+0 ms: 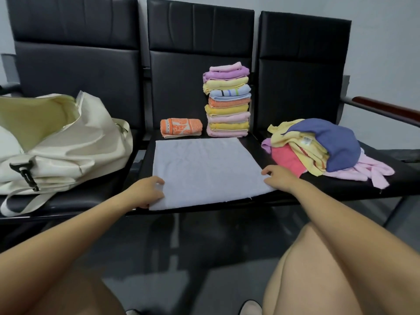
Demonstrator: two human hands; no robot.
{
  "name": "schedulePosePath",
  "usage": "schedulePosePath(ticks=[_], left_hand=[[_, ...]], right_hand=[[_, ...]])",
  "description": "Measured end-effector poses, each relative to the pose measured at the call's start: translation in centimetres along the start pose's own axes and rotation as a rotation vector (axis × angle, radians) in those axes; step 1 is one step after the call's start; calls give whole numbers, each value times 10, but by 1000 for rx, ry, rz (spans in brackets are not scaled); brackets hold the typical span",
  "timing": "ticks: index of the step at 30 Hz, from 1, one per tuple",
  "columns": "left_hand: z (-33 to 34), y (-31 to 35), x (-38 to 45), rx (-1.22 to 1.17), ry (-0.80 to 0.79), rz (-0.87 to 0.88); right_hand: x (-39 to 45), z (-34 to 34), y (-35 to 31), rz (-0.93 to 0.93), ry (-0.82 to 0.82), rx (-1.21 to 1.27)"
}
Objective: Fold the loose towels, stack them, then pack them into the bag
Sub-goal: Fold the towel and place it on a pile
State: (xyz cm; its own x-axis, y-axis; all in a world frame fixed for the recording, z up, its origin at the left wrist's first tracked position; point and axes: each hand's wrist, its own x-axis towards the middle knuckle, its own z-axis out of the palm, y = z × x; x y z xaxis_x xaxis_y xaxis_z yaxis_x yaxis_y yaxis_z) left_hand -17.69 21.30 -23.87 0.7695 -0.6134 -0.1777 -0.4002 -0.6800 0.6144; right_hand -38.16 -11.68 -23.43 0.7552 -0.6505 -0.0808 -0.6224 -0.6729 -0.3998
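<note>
The left hand point(148, 192) sits at the lower left corner of the pale towel point(204, 171), fingers curled over its edge, seemingly pinching the cloth. The right hand point(276, 177) is at the lower right corner, fingers bent down onto the fabric; whether it truly grips or only presses, I cannot tell from here. The towel lies flat and square in the middle of the frame, on the centre seat point(254, 198).

To fold it well, I would say both corners should lift together and travel straight to the far edge, so the near edge meets it evenly, then a flat palm should smooth the crease before the next fold. Uneven corners would make a lopsided bundle.

Just beyond the towel stands the tall stack of folded towels point(227, 101), centre frame, with an orange folded towel point(181, 128) beside it to the left. The stack looks high and slightly uneven, so adding to it calls for care. The loose pile point(322, 148) waits at the right, and the open cream bag point(56, 142) at the left.
</note>
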Motion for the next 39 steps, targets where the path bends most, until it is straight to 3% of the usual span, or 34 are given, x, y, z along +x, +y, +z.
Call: schedulePosePath(ticks=[2,5,8,12,15,19,22,29,34,39], left_hand=[[-1,-1,-6,271,52,85],[1,0,-11,429,116,196],[7,5,-11,489,185,372],[13,12,-4,478,188,560],[18,11,1,515,106,618],[25,8,12,516,82,689],[28,12,19,506,74,716],[46,21,32,518,199,829],[46,29,39,446,193,748],[28,36,52,251,46,544]], right_hand=[[-2,1,-11,-22,45,-165],[-10,7,-38,-180,128,-251],[-22,20,-70,-422,4,-136],[-32,46,-92,-723,-114,-182],[-24,59,-89,-919,-29,-409],[-13,59,-83,-1111,90,-413],[-8,62,-86,-1074,77,-318],[11,55,-112,-700,-144,-73],[19,56,-118,-658,-226,-70],[20,51,-117,-654,-255,-27]])
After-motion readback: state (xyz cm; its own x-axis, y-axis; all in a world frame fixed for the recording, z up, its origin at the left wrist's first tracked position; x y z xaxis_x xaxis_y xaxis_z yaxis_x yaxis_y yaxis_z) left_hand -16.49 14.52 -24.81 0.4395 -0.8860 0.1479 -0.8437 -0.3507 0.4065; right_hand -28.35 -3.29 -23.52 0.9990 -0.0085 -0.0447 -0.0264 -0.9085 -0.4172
